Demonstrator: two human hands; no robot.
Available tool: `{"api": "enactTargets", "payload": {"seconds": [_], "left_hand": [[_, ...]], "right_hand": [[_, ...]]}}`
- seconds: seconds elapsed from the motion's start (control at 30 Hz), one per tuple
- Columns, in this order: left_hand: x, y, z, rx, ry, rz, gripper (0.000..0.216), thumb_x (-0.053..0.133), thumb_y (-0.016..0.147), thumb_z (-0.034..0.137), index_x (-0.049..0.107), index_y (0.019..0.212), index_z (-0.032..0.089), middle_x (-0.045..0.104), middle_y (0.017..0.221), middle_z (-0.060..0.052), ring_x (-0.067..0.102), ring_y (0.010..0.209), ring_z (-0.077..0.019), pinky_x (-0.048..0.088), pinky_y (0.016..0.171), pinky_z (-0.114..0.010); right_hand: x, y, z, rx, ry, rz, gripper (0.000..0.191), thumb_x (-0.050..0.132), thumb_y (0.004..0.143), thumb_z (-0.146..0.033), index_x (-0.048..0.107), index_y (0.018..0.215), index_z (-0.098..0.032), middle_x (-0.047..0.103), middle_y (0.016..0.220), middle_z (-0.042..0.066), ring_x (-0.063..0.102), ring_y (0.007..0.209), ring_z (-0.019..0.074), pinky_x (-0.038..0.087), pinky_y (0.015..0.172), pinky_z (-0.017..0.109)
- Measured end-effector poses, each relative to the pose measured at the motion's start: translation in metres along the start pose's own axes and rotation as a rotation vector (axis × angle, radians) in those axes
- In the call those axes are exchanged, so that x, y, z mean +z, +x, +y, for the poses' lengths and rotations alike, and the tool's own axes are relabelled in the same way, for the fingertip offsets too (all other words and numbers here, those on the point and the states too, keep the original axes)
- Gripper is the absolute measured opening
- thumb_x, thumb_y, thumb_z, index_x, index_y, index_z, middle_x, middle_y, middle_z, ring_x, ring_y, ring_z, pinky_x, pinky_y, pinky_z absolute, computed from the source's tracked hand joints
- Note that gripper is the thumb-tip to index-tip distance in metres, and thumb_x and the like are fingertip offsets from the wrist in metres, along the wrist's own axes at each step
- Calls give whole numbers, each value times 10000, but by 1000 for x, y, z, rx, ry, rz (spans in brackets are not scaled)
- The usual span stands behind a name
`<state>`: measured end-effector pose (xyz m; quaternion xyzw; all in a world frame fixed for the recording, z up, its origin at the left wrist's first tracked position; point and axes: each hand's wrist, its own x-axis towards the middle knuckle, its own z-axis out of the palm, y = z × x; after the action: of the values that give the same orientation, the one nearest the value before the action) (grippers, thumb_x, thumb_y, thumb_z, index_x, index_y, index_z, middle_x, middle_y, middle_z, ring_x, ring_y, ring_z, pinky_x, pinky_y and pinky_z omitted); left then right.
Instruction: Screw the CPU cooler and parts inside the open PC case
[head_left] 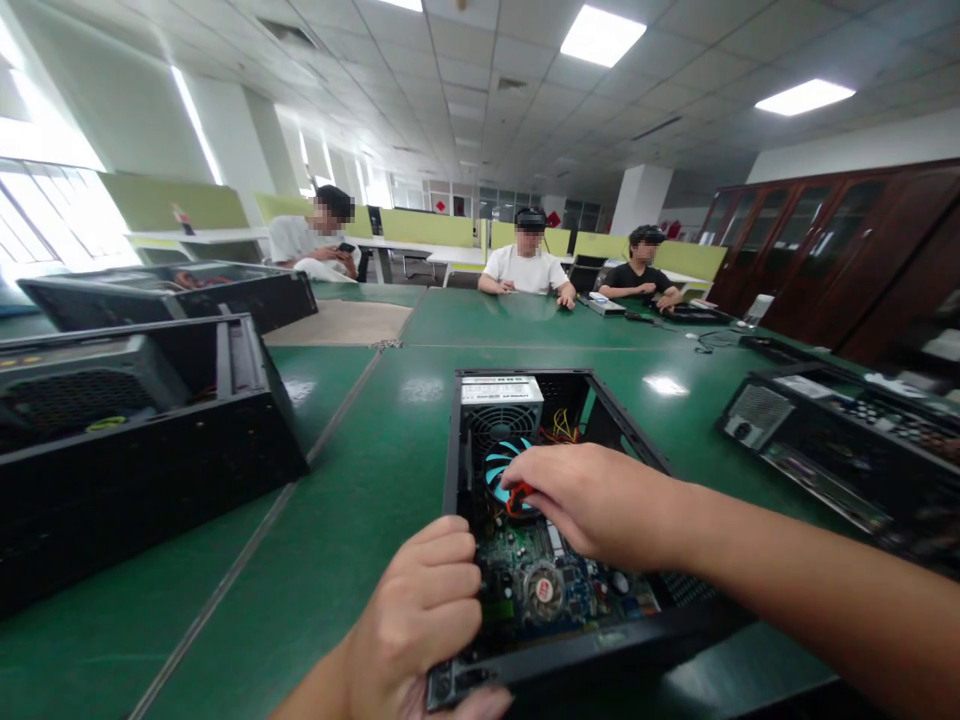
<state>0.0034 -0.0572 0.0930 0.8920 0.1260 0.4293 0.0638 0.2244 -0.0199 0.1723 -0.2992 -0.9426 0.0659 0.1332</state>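
An opened black computer case [600,640] lies in front of me with its inside facing up. My left hand [424,600] is closed around the case's near left edge, its thumb low at the front corner. Inside the case, my right hand [600,495] pinches an orange-red piece [517,499] at the side of a blue-bladed cooling fan [496,465]. The fingertips partly hide that piece and the fan. Below them shows the motherboard [514,545] with a small round chip fan [544,592]. A power supply [501,400] with a white label sits in the far left corner, beside yellow wires [562,428].
At left stand two more opened computer cases [150,490], and at right lies another computer case [832,450]. A green table [360,560] spans the room's front. Across it sit two people [525,265]; a third person [307,245] sits farther left.
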Motion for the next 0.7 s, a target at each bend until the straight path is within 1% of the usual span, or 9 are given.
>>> {"api": "enactTargets", "payload": {"seconds": [0.2,0.33,0.43,0.5,0.53,0.57,0.63,0.67,0.7], "left_hand": [[-1,3,-1,35,12,11,236,559,730,304,352,639,240,406,532,6,403,518,-195,265,574,-381],[-1,5,1,28,10,20,261,539,790,329,358,627,234,413,531,1,401,512,-190,269,569,-380],[1,1,1,26,-28,41,358,455,893,448,386,614,233,410,518,-5,405,509,-191,299,568,-386],[1,-7,-1,-18,-80,112,461,378,931,596,515,687,230,510,591,-35,495,583,-217,396,642,-418],[1,-12,-5,-65,-101,161,511,359,928,659,596,783,229,592,695,-64,563,680,-245,445,734,-451],[0,-18,-12,-129,-117,217,547,361,919,696,651,913,232,653,846,-93,609,818,-278,460,845,-483],[-2,-29,-32,-281,-128,354,536,406,921,678,666,1112,249,653,1129,-114,585,1083,-321,421,1006,-503],[-3,-34,-46,-364,-134,436,490,437,930,637,671,1125,253,637,1176,-106,562,1137,-319,415,1026,-483],[-4,-38,-63,-467,-154,531,434,479,932,594,686,1090,247,638,1160,-94,560,1133,-304,430,1009,-446]], "right_hand": [[12,2,6,-26,-17,1,316,516,905,-47,598,1191,-153,707,1091,95,665,1011,225,527,895,350],[22,8,9,28,-14,-11,255,525,940,-98,612,1168,-171,724,1073,87,688,971,217,526,836,322],[26,19,9,110,-98,-40,155,576,971,-253,633,1077,-156,740,968,107,709,870,254,529,733,334],[23,21,5,134,-138,-59,194,593,972,-322,630,1036,-143,740,888,116,712,803,282,531,685,355],[18,18,1,118,-115,-30,191,579,978,-310,620,1055,-140,739,903,122,711,822,288,539,701,367],[13,11,-3,94,-59,40,179,546,990,-275,600,1100,-144,735,954,127,708,873,286,549,741,377],[1,-12,-14,70,114,272,230,464,999,-200,537,1217,-191,713,1056,112,688,961,250,558,823,384],[-4,-27,-19,56,197,376,289,450,993,-194,501,1274,-236,704,1074,92,684,963,230,566,834,383],[-7,-41,-23,41,258,435,340,472,979,-215,478,1309,-295,703,1058,67,688,934,220,580,811,383]]}}
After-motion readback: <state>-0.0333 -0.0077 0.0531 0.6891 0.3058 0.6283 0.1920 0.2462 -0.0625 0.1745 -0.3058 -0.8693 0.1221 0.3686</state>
